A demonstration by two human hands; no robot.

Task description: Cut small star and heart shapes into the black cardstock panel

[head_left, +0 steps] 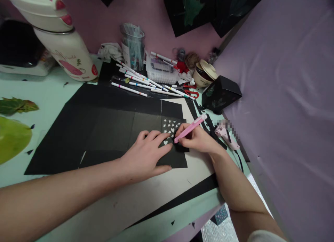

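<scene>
A large sheet of black card [104,130] with fold lines and cut flaps lies across the work surface. Over its right part, my left hand [147,151] rests flat with fingers spread. Just to the right, my right hand [195,137] grips a pink craft knife or pen [191,127], whose lower end points down at the card; its tip is hidden by the fingers. Small white stars and hearts [169,123] show on the card's right panel, close to both hands. Whether these are cut out or drawn, I cannot tell.
White markers [141,83] and red-handled scissors [191,92] lie behind the card. At the back stand a white bottle [70,50], a jar [133,47] and a black box [221,94]. A pink glue gun [227,135] with a cord lies right. Green leaves [15,106] lie left.
</scene>
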